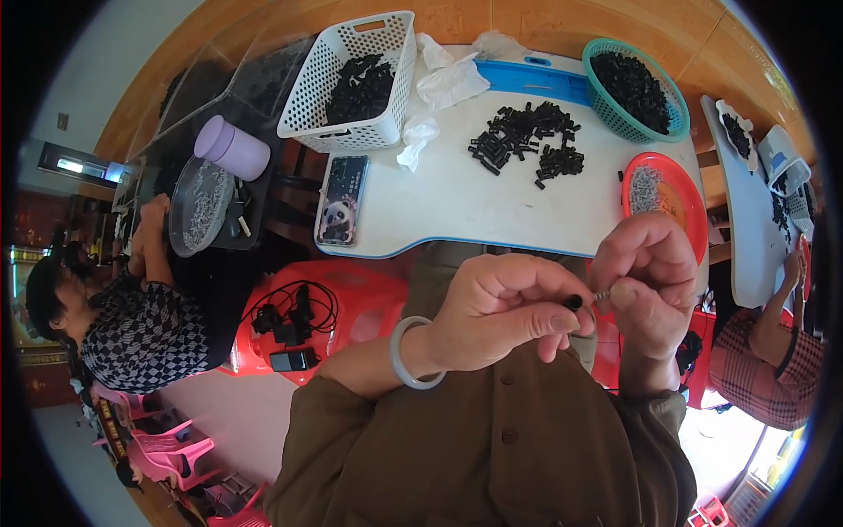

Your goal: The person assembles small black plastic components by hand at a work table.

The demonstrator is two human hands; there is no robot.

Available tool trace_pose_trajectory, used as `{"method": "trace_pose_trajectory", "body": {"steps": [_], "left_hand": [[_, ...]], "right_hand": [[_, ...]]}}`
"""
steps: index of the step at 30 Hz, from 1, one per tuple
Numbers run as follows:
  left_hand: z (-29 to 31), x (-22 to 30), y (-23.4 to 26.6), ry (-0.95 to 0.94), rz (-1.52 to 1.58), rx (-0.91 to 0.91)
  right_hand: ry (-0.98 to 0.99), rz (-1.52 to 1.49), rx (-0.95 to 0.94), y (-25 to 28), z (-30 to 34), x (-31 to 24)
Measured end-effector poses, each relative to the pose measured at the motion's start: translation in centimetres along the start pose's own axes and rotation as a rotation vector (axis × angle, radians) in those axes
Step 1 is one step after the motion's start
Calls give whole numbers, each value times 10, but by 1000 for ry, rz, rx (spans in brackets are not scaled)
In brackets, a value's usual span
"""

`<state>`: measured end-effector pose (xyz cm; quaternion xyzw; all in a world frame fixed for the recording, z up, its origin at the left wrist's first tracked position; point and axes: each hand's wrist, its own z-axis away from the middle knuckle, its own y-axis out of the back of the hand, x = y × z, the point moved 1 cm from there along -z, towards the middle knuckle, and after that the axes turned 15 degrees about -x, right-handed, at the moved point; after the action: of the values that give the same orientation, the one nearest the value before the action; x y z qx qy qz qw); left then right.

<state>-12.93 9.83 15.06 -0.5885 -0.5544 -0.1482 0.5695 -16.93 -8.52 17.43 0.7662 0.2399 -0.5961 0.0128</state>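
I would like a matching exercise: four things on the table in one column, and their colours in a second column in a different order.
Things:
1. square basket
2. round basket
3. plate
4. cup

Colours:
A. red
B. lilac
C. white
D. teal

Pairs: 1-C, 2-D, 3-A, 4-B

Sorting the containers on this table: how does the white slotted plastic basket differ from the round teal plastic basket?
The white slotted plastic basket is rectangular with tall sides; the round teal plastic basket is bowl-shaped and lower. The white one stands at the white table's far left corner, the teal one at its far right. The white one has handle cutouts at its rim; the teal one shows none. Both hold small black pieces.
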Motion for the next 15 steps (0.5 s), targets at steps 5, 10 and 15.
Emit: {"method": "trace_pose_trajectory", "body": {"steps": [5, 10, 15], "left_hand": [[2, 4, -4, 62, 38, -18], [6, 4, -3, 103, -86, 19], [5, 4, -5, 100, -186, 62]], "right_hand": [[-2, -35, -9, -2, -3, -4], [-27, -27, -31, -12, -11, -10], [-54, 53, -85, -8, -12, -8]]}}
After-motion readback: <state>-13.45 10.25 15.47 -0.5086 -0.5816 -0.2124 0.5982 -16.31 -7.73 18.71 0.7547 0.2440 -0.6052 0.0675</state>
